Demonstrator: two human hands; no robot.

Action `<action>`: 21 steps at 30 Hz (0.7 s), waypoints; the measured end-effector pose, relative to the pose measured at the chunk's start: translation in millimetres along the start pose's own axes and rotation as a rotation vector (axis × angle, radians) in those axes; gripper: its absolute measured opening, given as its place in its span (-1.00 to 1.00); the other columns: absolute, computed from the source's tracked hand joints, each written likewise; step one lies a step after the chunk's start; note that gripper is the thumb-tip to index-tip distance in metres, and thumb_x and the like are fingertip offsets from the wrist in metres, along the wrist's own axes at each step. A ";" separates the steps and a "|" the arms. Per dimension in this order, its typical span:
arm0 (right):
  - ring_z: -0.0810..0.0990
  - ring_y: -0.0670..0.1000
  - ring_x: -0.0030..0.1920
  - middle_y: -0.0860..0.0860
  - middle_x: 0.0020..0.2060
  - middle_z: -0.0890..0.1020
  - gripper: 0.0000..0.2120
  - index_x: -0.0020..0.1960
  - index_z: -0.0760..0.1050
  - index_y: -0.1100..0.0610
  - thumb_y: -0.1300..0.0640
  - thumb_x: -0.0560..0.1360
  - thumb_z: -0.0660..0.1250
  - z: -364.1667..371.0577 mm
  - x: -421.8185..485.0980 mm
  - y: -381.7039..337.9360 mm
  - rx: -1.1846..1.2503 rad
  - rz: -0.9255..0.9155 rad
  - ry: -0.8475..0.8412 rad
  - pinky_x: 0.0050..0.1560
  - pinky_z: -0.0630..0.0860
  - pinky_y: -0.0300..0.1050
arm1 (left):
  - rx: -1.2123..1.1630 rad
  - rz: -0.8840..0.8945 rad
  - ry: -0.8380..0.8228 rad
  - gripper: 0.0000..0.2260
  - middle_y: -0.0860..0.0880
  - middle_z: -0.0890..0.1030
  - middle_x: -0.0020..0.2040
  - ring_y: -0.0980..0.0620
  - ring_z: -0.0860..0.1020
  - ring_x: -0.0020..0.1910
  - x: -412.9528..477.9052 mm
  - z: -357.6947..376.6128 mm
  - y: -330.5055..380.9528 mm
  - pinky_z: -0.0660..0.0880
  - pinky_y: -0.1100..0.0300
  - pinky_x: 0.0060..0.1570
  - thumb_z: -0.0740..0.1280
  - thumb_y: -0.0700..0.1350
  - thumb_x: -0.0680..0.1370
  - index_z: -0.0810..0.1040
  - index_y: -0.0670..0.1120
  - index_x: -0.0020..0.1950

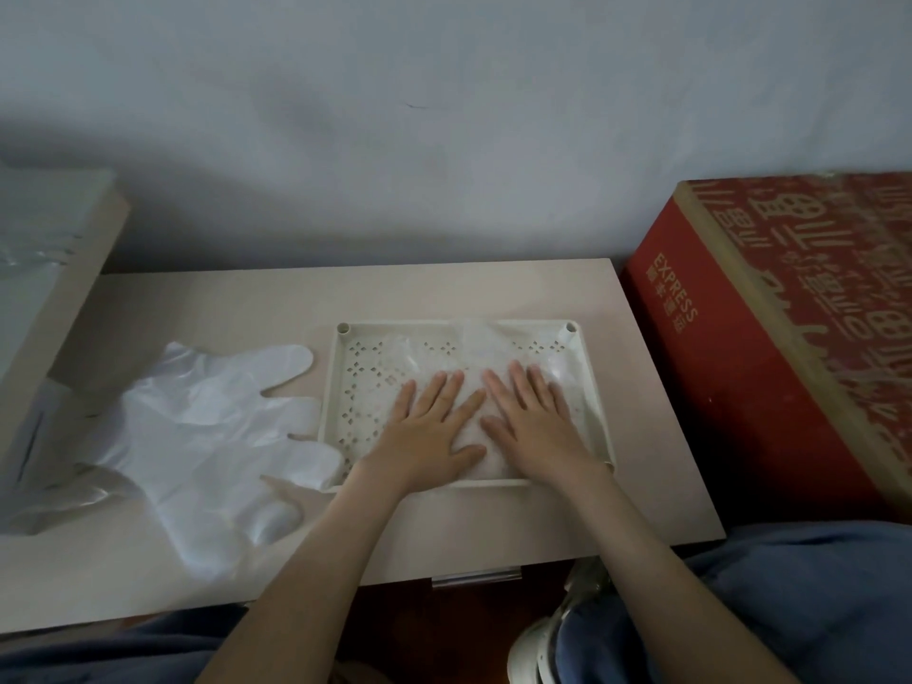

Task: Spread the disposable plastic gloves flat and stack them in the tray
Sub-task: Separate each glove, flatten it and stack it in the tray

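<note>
Loose pile of clear plastic disposable gloves [197, 436] on left of pale wooden table [444, 530], touching tray's left edge. Centre: cream perforated rectangular plastic tray [330, 387], clear flattened glove [474, 348] inside. Left hand [429, 431] and right hand [533, 427] side by side, palms down, fingers straight, spread, pressing flattened glove. Far right: red cardboard box [740, 387].

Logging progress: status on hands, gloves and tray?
Left hand, right hand flat on glove in tray. Loose gloves left of tray. Nothing blocking.
</note>
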State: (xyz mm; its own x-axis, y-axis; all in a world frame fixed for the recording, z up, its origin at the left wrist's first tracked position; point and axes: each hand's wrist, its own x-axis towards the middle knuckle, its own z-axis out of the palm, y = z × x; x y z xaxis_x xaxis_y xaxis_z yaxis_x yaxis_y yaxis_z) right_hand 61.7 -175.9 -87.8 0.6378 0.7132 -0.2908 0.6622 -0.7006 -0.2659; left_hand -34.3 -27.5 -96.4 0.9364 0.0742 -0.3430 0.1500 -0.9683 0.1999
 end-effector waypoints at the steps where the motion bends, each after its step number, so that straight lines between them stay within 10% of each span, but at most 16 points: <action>1: -0.33 0.01 0.52 -0.01 0.54 -0.25 -0.40 0.56 -0.22 -0.08 -0.21 0.62 -0.07 -0.6 -0.5 1.7 0.009 0.053 -0.045 0.47 -0.33 0.01 | -0.009 0.002 0.002 -0.39 0.01 -0.31 0.54 0.05 -0.34 0.50 -0.1 -0.8 0.4 -0.37 -0.03 0.44 -0.05 0.27 0.60 -0.28 0.13 0.53; 11: 0.01 -0.01 0.49 -0.02 0.48 0.16 -0.46 0.48 0.16 0.00 -0.03 0.55 0.21 -31.8 6.8 -67.1 0.287 -0.010 0.254 0.44 -0.07 -0.03 | -0.109 -0.291 0.697 -0.58 -0.18 0.33 0.45 -0.20 0.32 0.42 -47.2 -30.0 -21.8 0.18 -0.20 0.37 0.14 -0.08 0.55 0.38 -0.11 0.41; 16: 0.13 0.03 0.44 -0.02 0.43 0.25 -0.50 0.47 0.22 0.07 0.08 0.56 0.23 -21.5 10.0 -127.6 0.330 -0.200 0.181 0.40 0.04 -0.06 | -0.226 -0.868 0.163 -0.37 -0.26 -0.18 0.54 -0.26 -0.15 0.52 -89.9 -21.4 -46.0 -0.14 -0.21 0.45 0.02 0.05 0.64 -0.25 -0.20 0.53; 21: 0.19 0.05 0.42 -0.01 0.40 0.30 -0.55 0.45 0.26 0.07 0.09 0.57 0.21 -4.0 12.0 -169.7 0.336 -0.266 0.099 0.40 0.09 -0.06 | -0.251 -0.828 0.128 -0.51 -0.21 0.31 0.40 -0.16 0.27 0.40 -105.3 -19.0 -55.6 0.19 -0.02 0.35 0.04 0.09 0.63 0.20 -0.22 0.41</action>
State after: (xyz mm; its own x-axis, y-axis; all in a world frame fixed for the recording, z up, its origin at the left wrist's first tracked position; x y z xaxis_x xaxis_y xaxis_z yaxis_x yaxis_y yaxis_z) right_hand -41.4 -48.3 -42.4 0.5076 0.8572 -0.0872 0.6542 -0.4493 -0.6083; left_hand -135.1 23.1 -54.0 0.5212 0.7714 -0.3651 0.8493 -0.5109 0.1331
